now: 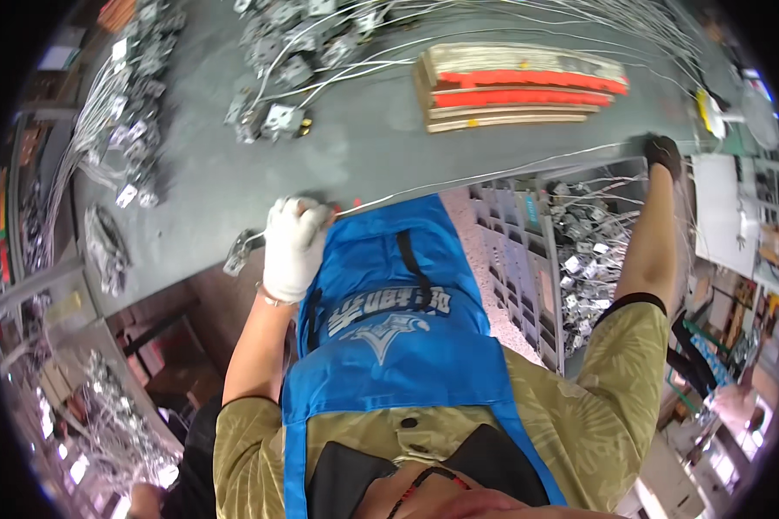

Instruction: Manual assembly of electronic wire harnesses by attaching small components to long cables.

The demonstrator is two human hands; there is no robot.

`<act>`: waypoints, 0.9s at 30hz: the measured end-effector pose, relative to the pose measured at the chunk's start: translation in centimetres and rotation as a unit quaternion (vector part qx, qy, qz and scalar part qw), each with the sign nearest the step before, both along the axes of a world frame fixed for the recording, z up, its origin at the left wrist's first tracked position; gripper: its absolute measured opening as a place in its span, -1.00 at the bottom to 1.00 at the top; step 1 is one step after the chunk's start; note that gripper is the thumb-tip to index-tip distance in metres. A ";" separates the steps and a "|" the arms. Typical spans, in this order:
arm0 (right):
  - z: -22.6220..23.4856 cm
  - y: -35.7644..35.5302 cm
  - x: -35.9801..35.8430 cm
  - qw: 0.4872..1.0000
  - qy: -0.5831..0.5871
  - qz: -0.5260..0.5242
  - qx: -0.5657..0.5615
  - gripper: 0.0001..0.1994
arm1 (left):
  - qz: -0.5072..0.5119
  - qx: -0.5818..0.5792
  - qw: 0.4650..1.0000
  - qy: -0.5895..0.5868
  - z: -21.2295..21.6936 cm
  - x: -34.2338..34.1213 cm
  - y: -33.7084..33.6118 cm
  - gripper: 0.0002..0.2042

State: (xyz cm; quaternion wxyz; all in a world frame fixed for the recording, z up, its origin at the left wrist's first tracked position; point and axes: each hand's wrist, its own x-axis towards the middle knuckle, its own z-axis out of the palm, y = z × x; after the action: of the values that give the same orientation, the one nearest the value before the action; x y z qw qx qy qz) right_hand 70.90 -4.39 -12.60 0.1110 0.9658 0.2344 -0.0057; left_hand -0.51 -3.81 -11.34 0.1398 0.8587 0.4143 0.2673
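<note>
A thin white wire stretches along the table's near edge between my two hands. My left hand, in a white glove, is closed around the wire, and a small grey metal connector sticks out on its left side. Some red shows at the fingertips, too small to make out. Far to the right, my right hand wears a dark glove and is closed at the other stretch of the wire, with the arm reaching out. Its fingertips are partly blurred.
A stack of wooden strips with red bands lies on the grey table. Heaps of wired metal parts lie beyond and at the left. A bin of similar parts stands below the right arm. A yellow-and-white item sits near the right hand.
</note>
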 end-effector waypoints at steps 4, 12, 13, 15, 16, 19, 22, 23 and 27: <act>1.4 -0.7 -7.9 0.917 -0.210 0.305 0.145 -0.66 | -0.001 0.017 1.000 0.008 0.0 -0.1 -0.1 -0.79; 5.2 -2.2 -21.4 0.620 0.600 0.091 0.498 -0.64 | -0.013 0.033 0.999 0.010 -0.5 0.0 0.0 -0.75; 5.7 -1.8 -21.5 0.609 0.617 0.056 0.494 -0.67 | -0.013 0.033 0.999 0.013 -0.6 -0.1 0.0 -0.75; 6.3 -0.8 -21.0 0.565 0.663 0.017 0.490 -0.69 | -0.011 0.032 0.999 0.018 -0.7 -0.2 0.0 -0.75; 6.3 -0.3 -20.7 0.549 0.681 -0.006 0.484 -0.69 | -0.012 0.031 0.999 0.018 -0.8 -0.2 0.0 -0.75; 6.1 1.1 -19.5 0.481 0.759 -0.032 0.438 -0.69 | -0.012 0.029 0.999 0.020 -0.8 -0.3 0.0 -0.75; 5.8 1.7 -19.0 0.531 0.727 -0.063 0.431 -0.71 | -0.010 0.034 0.999 0.018 -0.8 -0.2 0.0 -0.75; 5.8 1.8 -18.9 0.562 0.701 -0.077 0.432 -0.72 | -0.011 0.034 0.999 0.016 -0.8 -0.2 0.0 -0.75; 6.4 1.5 -19.6 0.600 0.652 -0.054 0.460 -0.76 | -0.012 0.035 0.999 0.024 -0.8 -0.2 0.1 -0.76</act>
State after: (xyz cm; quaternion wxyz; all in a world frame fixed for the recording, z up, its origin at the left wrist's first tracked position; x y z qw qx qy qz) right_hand 51.29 -2.87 -6.19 -0.5307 0.6398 0.1638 -0.5312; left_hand -0.75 -3.75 -12.18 0.1032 0.8741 0.3976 0.2592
